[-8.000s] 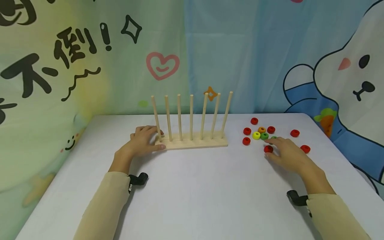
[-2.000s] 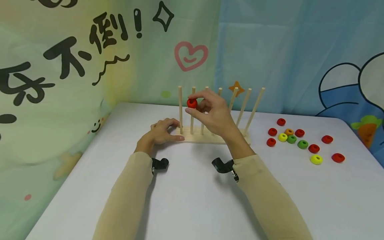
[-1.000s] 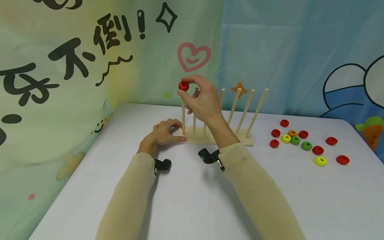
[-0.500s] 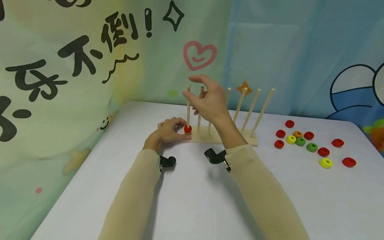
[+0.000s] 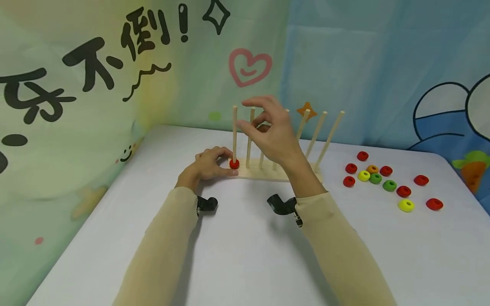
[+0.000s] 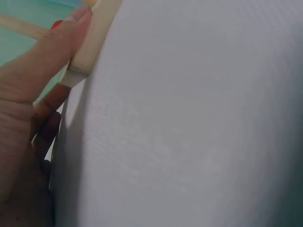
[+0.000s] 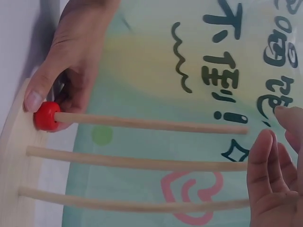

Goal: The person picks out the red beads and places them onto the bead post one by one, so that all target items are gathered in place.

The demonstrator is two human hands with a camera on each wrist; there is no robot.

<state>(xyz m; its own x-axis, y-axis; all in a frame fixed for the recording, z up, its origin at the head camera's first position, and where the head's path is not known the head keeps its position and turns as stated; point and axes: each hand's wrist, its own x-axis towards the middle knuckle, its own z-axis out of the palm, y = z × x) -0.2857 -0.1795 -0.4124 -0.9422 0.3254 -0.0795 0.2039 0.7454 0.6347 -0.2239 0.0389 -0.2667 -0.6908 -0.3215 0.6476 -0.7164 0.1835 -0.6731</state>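
A wooden peg board (image 5: 264,172) with a row of upright pegs stands near the back of the table. One red bead (image 5: 234,164) sits at the foot of its leftmost peg; the right wrist view shows the bead (image 7: 46,116) threaded against the base. My left hand (image 5: 208,165) grips the board's left end, its thumb along the front edge and fingers behind. In the left wrist view that thumb presses on the base (image 6: 90,47). My right hand (image 5: 273,129) hovers in front of the pegs, thumb and forefinger apart with nothing between them, hiding parts of several pegs.
Loose beads lie to the right of the board: several red ones such as the red bead (image 5: 403,191), two yellow beads, two green beads and an orange bead (image 5: 372,169). A printed curtain (image 5: 344,63) hangs behind the white table (image 5: 245,255).
My right hand brought a red bead from the right to the leftmost peg and let go; the bead dropped to the base. The hand has since shifted slightly right. My left hand keeps its grip.
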